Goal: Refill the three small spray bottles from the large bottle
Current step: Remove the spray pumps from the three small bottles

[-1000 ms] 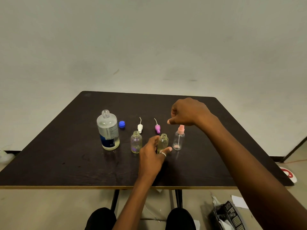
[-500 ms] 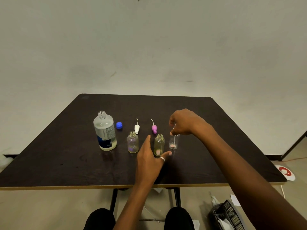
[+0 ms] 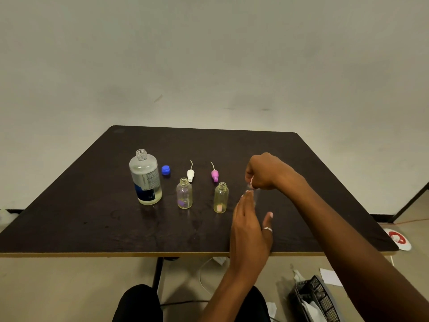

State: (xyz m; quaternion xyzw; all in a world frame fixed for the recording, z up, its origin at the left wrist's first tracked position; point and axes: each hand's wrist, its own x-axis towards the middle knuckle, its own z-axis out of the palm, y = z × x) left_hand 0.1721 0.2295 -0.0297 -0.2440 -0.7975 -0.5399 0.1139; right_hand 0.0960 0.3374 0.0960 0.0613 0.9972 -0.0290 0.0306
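The large clear bottle [image 3: 145, 178] stands uncapped at the left of the dark table [image 3: 69, 219], its blue cap [image 3: 165, 170] lying beside it. Two small open bottles [image 3: 184, 194] [image 3: 221, 198] stand in a row, with a white spray head [image 3: 190, 174] and a purple spray head [image 3: 214, 175] lying behind them. The third small bottle [image 3: 256, 194] is mostly hidden between my hands. My right hand [image 3: 267, 171] pinches its pink spray head from above. My left hand [image 3: 250, 221] is open, its fingers against the bottle's left side and its thumb apart.
The table's near edge [image 3: 139, 254] runs just below my left wrist. On the floor to the right sit a black mesh basket [image 3: 313, 298], scraps of paper and a red-and-white disc [image 3: 398, 239]. My knees show under the table.
My left hand has moved right from the middle small bottle to the third one. My right hand has come down onto the pink spray head and closed on it.
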